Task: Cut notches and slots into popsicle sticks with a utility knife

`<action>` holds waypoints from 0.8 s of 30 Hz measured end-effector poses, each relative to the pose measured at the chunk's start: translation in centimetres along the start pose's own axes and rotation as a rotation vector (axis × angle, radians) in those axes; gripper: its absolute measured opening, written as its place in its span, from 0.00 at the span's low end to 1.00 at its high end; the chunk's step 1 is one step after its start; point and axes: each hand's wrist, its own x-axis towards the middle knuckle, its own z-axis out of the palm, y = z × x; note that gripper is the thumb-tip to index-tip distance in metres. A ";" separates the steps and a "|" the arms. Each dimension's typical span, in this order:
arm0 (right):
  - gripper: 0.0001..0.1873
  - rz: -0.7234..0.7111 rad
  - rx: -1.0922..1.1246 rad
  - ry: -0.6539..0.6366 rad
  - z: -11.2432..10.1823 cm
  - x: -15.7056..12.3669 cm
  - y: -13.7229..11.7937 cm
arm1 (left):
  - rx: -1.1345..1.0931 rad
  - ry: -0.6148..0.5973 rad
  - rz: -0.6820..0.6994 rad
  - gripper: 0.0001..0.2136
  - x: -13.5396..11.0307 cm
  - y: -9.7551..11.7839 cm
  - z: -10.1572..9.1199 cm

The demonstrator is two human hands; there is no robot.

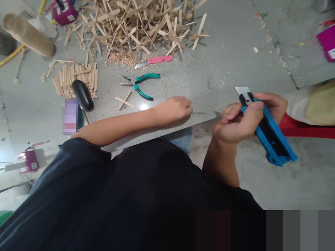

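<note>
My right hand [246,118] is closed around a blue utility knife [272,139] with its wide blade [242,92] pointing up and away. My left hand [174,109] rests on the grey mat [209,76] near its front edge, fingers pinched on something thin that I cannot make out. The two hands are a short gap apart.
A big heap of wooden craft sticks [141,24] lies at the back, a neat stack [70,78] at the left. Green pliers [140,85], a pink knife [154,61], a stick cross [125,101], a black object [83,94] and wood shavings [123,57] lie on the mat. A red stool [300,127] stands at the right.
</note>
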 end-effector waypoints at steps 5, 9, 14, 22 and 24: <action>0.10 -0.186 0.181 0.040 0.4 -0.5 -0.1 | 0.145 -0.078 -0.550 0.22 2.3 -4.0 -2.6; 0.11 -0.138 0.151 0.072 0.3 -0.5 -0.4 | 0.122 -0.063 -0.441 0.20 0.3 -2.9 -3.8; 0.09 -0.144 0.173 0.047 0.2 -0.7 0.5 | 0.125 -0.110 -0.309 0.15 -2.7 -2.7 -4.2; 0.14 -0.179 0.048 -0.043 0.8 -2.4 0.6 | 0.091 -0.199 -0.207 0.09 -3.2 -9.6 -3.9; 0.13 -0.155 0.022 -0.071 0.5 -2.4 0.3 | 0.096 -0.214 -0.195 0.11 -3.2 -10.3 -4.1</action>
